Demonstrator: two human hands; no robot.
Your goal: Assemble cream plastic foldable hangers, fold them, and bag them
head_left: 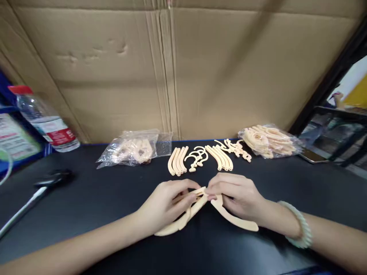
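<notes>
The curved cream pieces (197, 206) are at the near middle of the black tabletop (123, 194), meeting at a peak between the two hands; whether they touch the surface I cannot tell. At their left part, the left hand (172, 200) pinches with thumb and forefinger nearly together. At their right part, the right hand (236, 193) has its fingers closed over the end near the peak, a pale green bracelet (299, 225) at its wrist.

Just beyond the pieces lie two rows of curved strips, a left row (177, 161) and a right row (220, 157), with thin hooks (197, 157) between. Farther beyond them, left and right, are a clear bag (133, 149) and a fuller bag (268, 141), with a phone (313, 156) past the latter. Well left of the pieces are a white cable (24, 208) and a red-capped bottle (51, 122). Behind everything beyond the pieces stands creased brown cardboard (114, 76).
</notes>
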